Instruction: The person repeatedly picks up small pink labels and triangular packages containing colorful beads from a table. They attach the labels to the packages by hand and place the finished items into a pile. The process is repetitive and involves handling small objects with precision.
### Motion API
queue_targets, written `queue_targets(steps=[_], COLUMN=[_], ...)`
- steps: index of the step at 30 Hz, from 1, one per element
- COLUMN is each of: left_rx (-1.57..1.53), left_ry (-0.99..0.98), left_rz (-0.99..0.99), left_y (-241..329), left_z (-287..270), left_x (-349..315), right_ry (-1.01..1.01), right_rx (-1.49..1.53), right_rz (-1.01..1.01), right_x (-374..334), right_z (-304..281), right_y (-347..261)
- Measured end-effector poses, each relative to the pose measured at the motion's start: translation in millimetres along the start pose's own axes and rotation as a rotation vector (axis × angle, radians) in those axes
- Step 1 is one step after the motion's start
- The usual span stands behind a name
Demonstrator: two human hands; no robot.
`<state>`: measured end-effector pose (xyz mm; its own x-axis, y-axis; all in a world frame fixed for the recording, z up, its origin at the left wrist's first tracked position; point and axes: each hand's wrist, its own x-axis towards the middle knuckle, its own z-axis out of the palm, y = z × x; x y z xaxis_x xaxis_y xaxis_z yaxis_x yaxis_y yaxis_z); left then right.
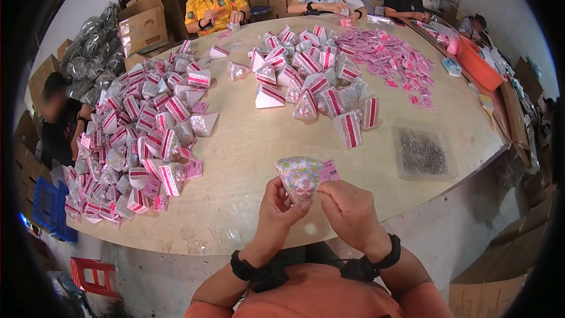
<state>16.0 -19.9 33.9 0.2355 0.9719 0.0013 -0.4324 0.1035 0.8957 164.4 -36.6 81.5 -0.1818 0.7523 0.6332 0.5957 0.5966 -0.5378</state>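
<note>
In front of me, above the table's near edge, a wedge-shaped cake-slice pack (pixel 301 178) with a pastel speckled top faces up. My left hand (pixel 282 205) is closed around its left and lower side. A small pink card tag (pixel 328 171) sits against the pack's right edge. There my right hand (pixel 347 205) is closed in a pinch, its fingertips at the tag's lower edge. Whether a small fastener is also between those fingers is hidden. Right of my hands lies a shallow clear box (pixel 422 152) of small thin metal pieces.
A large heap of cake-slice packs (pixel 144 121) covers the table's left; another pile (pixel 318 76) lies mid-table. Loose pink tags (pixel 385 56) spread at the back right, near an orange basin (pixel 478 65). Several people sit around the far side. A red stool (pixel 93 277) stands lower left.
</note>
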Motion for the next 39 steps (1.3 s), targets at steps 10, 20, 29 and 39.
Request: queue_targets(steps=[10,20,29,39], left_rx=[0.045,0.237,0.342,0.582], left_ry=[-0.024,0.066,0.130,0.198], left_rz=[0.105,0.181,0.176,0.230], left_y=[-1.9,-9.1,-6.6,-6.2], left_z=[2.0,2.6,12.5,12.1], left_x=[0.7,-1.3,-2.1,-2.0], right_ry=[0.007,0.065,0.090,0.095], right_rx=[-0.009,-0.199,-0.295,-0.148], right_rz=[0.065,-0.072,-0.067,0.048], right_x=[-0.2,-4.1,-7.6,-9.0], right_z=[-0.2,7.7,12.7,12.6], right_y=[-0.9,6.4,10.7,15.2])
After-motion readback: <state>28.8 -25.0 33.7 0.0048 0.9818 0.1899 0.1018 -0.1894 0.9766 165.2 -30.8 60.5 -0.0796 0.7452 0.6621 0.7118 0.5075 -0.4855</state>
